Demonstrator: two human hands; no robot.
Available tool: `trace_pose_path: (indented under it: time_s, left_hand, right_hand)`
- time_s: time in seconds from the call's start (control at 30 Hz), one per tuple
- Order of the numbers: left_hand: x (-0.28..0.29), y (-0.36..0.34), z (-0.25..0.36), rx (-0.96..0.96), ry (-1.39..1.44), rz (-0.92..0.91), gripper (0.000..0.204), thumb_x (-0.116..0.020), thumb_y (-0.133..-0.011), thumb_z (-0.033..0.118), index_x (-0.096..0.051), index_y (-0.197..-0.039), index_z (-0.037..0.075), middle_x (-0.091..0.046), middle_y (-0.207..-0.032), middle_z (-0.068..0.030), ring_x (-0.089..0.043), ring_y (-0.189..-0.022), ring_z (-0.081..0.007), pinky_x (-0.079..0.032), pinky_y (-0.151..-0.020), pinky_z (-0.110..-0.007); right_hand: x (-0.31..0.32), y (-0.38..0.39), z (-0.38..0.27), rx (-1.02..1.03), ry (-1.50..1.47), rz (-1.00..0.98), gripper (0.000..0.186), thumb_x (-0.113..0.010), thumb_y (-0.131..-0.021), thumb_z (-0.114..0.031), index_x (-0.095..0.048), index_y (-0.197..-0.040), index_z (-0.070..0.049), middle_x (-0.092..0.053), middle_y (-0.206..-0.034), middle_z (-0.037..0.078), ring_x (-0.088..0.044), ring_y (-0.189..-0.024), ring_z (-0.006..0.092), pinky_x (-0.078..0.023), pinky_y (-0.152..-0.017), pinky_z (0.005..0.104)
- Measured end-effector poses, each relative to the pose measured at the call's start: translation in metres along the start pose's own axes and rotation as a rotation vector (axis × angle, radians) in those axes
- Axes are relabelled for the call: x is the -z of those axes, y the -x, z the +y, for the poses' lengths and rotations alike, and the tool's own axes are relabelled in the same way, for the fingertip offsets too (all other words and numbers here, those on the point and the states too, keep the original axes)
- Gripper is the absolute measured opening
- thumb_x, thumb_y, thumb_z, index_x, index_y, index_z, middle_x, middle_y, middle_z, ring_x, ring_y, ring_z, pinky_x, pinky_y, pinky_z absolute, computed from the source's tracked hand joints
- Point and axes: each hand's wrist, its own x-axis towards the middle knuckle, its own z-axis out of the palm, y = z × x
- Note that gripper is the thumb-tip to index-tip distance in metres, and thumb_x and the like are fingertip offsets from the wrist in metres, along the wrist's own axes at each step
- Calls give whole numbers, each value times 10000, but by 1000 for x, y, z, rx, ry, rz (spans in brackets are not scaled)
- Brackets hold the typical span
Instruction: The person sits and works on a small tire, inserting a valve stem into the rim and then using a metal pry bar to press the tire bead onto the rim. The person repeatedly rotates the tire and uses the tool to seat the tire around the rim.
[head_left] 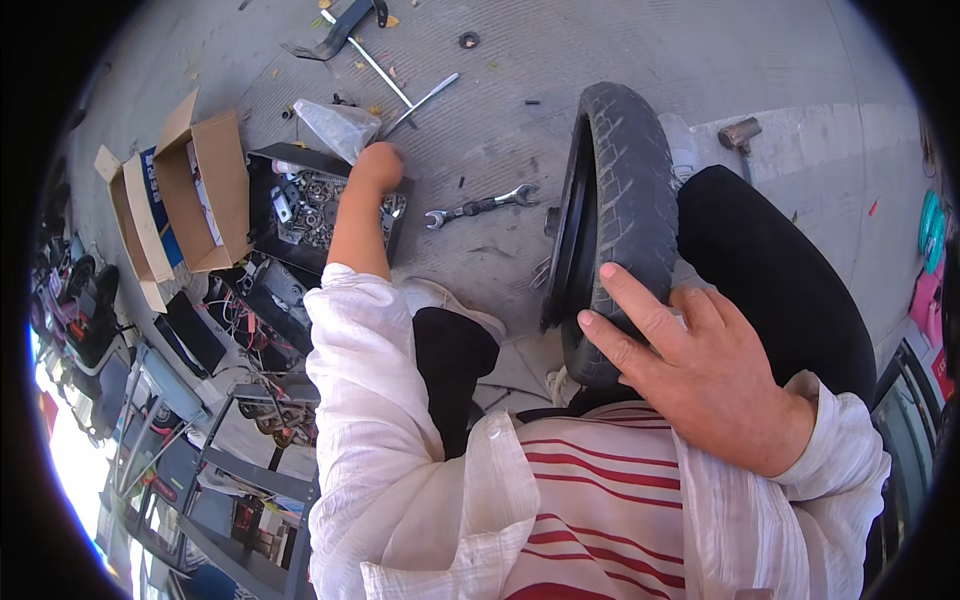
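Observation:
A black tyre on a dark wheel rim (640, 190) stands upright between my knees. My right hand (690, 350) rests against its near side, with the index and middle fingers stretched out and apart. My left arm reaches forward to a black tray (398, 240) full of small metal hardware (318, 205). Over the tray's far right corner is my left hand (380, 168), beside a clear plastic bag (338, 126). Its fingers are hidden behind the back of the hand, so I cannot see whether it holds anything. A double-ended open wrench (482, 206) lies between tray and wheel.
Opened cardboard boxes (215, 185) stand left of the tray. Farther off lie a metal T-handle tool (425, 103) and a black bent part (340, 32). A hammer (740, 133) rests beyond my right knee. Metal shelving (245, 480) and a box of wired parts (265, 300) occupy the left.

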Motion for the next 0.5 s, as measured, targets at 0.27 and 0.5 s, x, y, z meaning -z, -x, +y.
trace_pose_path:
  time_s: [0.27, 0.5]
  left_hand:
    - [-7, -11, 33, 240, -182, -75, 324, -568, -854, 222, -693, -1109, 67, -663, -1165, -156, -624, -1102, -330, -495, -913, -435]
    - [-16, -3, 72, 473, -286, 5, 338, -537, -886, 267, -692, -1152, 128, -654, -1229, -75, -620, -1141, -250, -421, -926, -387]
  right_hand:
    - [-6, 4, 9, 16, 21, 16, 445, -612, -763, -76, -654, -1201, -142, -444, -1419, 123, -526, -784, 240, -494, -744, 338]
    - [-5, 3, 10, 16, 6, 6, 426, -609, -767, -79, -656, -1187, -136, -448, -1410, 124, -527, -772, 243, -495, -727, 340]
